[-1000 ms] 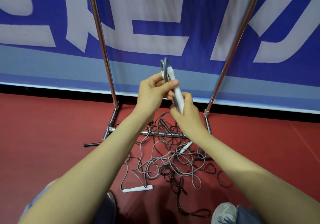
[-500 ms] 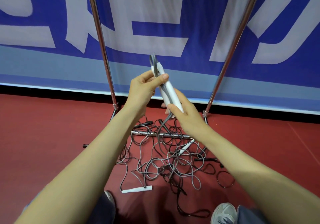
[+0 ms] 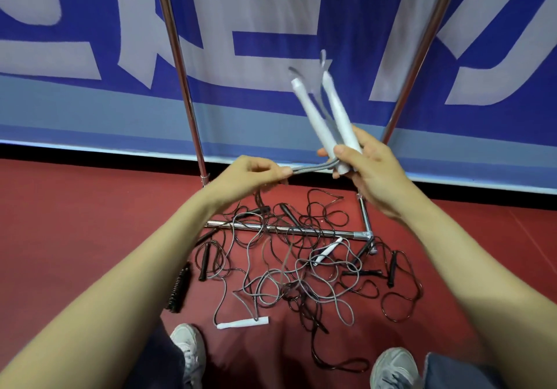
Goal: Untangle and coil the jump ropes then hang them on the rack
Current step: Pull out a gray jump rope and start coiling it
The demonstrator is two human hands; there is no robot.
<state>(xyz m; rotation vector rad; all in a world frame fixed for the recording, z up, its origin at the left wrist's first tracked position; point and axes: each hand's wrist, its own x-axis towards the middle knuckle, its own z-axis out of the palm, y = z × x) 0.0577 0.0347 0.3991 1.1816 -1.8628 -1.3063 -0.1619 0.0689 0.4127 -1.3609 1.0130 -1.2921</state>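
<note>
My right hand (image 3: 366, 167) grips two white jump-rope handles (image 3: 324, 116) side by side, tips pointing up and left. Their grey cord (image 3: 313, 168) runs from the handle ends leftward to my left hand (image 3: 251, 176), which pinches it between thumb and fingers. Below on the red floor lies a tangle of grey and black ropes (image 3: 301, 268), with a loose white handle (image 3: 242, 323) at its near edge and another white handle (image 3: 327, 250) in the middle. The chrome rack (image 3: 177, 66) stands behind, its base bar (image 3: 289, 229) crossing under the tangle.
A blue and white banner (image 3: 271, 27) hangs right behind the rack. Black handles (image 3: 205, 260) and a black ribbed grip (image 3: 178, 290) lie at the left of the pile. My two grey shoes (image 3: 190, 349) sit at the bottom edge.
My right hand carried the two handles right and tilted them apart. My left hand let go of the handles, dropped lower and now pinches the cord stretched between the hands.
</note>
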